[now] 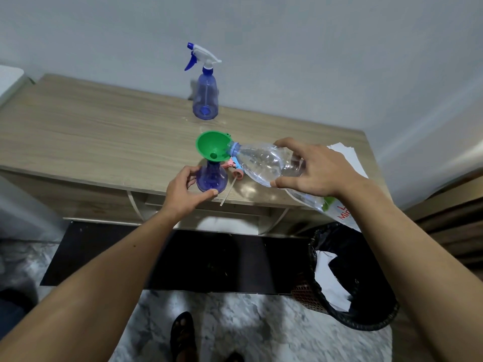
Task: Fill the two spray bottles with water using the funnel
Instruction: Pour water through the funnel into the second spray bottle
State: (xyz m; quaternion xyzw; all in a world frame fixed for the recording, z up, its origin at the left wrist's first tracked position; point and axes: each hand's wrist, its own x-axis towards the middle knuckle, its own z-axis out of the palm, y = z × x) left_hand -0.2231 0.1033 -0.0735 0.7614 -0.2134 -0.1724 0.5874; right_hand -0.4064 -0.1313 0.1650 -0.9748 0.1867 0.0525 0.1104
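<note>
Table (78,131): standing by a white wall
Left hand (183,192): gripping the open spray bottle (211,176)
Right hand (313,171): gripping the water bottle (264,163), tipping it into the green funnel (213,145)

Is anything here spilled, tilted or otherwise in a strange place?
A few wet drops lie on the tabletop in front of the far spray bottle. A pink sprayer head lies loose beside the near bottle, its tube reaching to the table edge.

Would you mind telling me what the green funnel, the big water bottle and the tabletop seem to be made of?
The green funnel looks like smooth, opaque moulded plastic with a soft sheen. The large clear water bottle seems thin transparent plastic: it is see-through, with ribs. The light wood-grain tabletop shows printed-looking streaks and a matte finish, so probably laminate rather than solid wood, though that is uncertain.
</note>
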